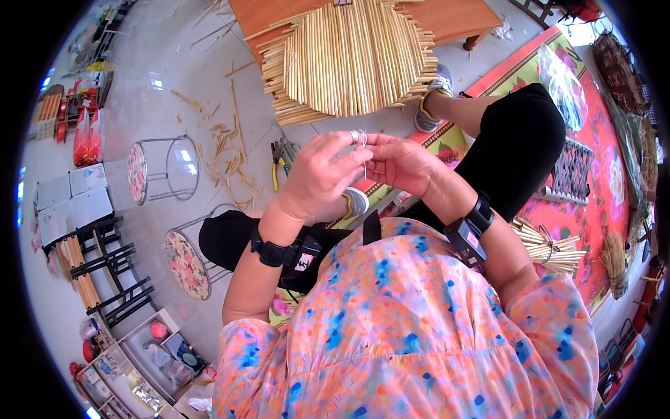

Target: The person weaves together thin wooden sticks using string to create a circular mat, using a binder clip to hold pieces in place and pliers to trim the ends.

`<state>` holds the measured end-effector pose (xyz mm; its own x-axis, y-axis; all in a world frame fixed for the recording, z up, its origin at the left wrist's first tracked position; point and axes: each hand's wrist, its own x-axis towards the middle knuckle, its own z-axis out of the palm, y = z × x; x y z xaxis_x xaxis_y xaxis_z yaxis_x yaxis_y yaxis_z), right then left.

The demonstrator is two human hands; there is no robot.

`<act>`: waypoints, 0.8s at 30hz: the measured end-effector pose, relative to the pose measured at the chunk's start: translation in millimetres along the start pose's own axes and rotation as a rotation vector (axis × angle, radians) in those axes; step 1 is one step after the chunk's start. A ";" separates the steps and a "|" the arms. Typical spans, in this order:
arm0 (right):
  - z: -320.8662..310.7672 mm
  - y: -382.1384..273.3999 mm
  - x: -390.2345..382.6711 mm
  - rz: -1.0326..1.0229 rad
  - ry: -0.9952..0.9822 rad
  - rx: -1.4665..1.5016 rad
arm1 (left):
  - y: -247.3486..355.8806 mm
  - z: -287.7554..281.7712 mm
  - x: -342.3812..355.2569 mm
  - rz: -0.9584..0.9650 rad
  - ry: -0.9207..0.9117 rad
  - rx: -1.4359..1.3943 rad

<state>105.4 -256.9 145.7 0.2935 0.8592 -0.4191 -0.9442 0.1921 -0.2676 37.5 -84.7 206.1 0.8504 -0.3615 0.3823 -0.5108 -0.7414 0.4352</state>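
Both of my hands are raised in front of my lap, close together. A thin white thread [364, 148] runs between their fingertips, with a short end hanging down. My left hand [314, 174] is closed, thumb and fingers pinching the thread. My right hand [408, 164] is also closed, its fingers curled round the thread from the other side. Just beyond them lies a round panel of straw-coloured stalks [352, 63], laid side by side, with uneven ends sticking out along its sides. It rests on an orange-brown low table [457, 17].
Cut stalk scraps [223, 150] litter the floor at left. Pliers with yellow handles [276, 167] lie below the panel. Two round floral stools [137, 173] stand left. On the red floral mat [600, 160] are a tied stalk bundle [551, 248] and a plastic bag [564, 87].
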 end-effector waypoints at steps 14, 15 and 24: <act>1.1 2.1 -18.5 0.061 0.423 -0.203 | -0.9 35.9 -10.8 0.011 0.189 -0.033; -2.8 0.4 -15.9 0.002 0.529 -0.264 | -3.7 39.1 -12.8 -0.098 0.223 -0.112; -57.0 -123.4 48.1 -0.382 1.178 -0.076 | -102.7 71.3 -45.5 -1.552 0.306 -1.316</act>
<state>244.5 -266.3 109.2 0.5401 -0.2029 -0.8168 -0.7692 0.2746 -0.5769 60.2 -32.4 85.9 0.5969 0.2236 -0.7705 0.5788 0.5450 0.6065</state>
